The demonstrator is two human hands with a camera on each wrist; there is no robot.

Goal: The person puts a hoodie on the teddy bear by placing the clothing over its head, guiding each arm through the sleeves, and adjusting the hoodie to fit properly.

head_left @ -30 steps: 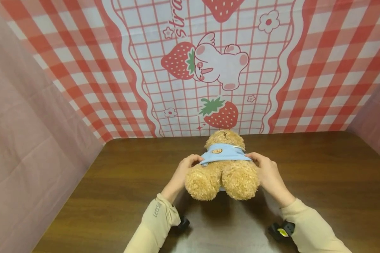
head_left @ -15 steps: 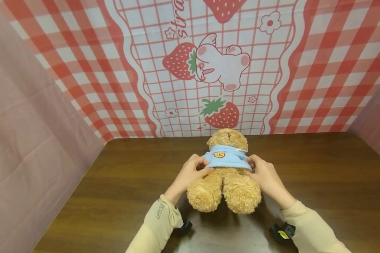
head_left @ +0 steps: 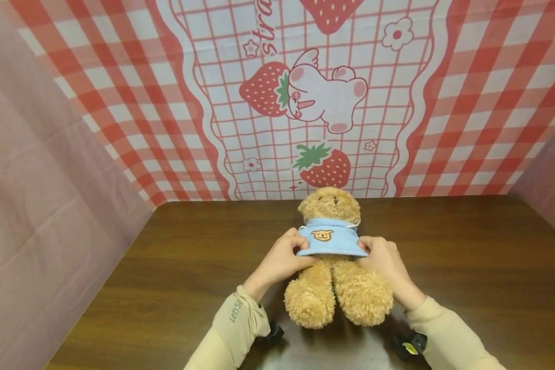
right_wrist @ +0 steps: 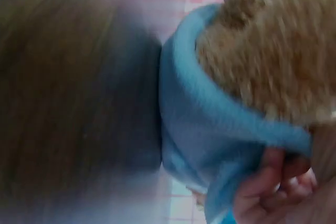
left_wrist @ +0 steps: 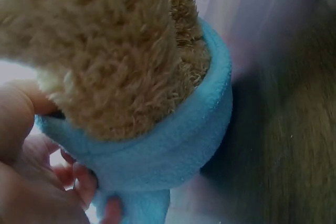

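A light-brown curly plush teddy bear (head_left: 312, 300) is on the table in the head view, its head at the far side and its legs toward me. It wears a light-blue fleece top (head_left: 339, 242) with a small bear-face patch. My left hand (head_left: 279, 261) pinches the top's hem at the left side. At the opposite side, my right hand (head_left: 385, 263) grips the same hem. In the left wrist view the blue hem (left_wrist: 163, 156) circles the furry body, with thumb and fingers on its edge. The right wrist view shows curled fingers (right_wrist: 262, 182) against the fabric. The bear's back is hidden.
A dark wooden table (head_left: 203, 257) lies under the bear. Behind it hangs a red-and-white checked cloth (head_left: 277, 144) printed with strawberries. A pink curtain (head_left: 51, 205) borders the left side. Dark wrist devices (head_left: 409, 345) sit below both wrists.
The bear has shifted nearer to me, its legs lower in the head view. The blue top's hem has come down with both hands, and the bear-face patch shows more fully.
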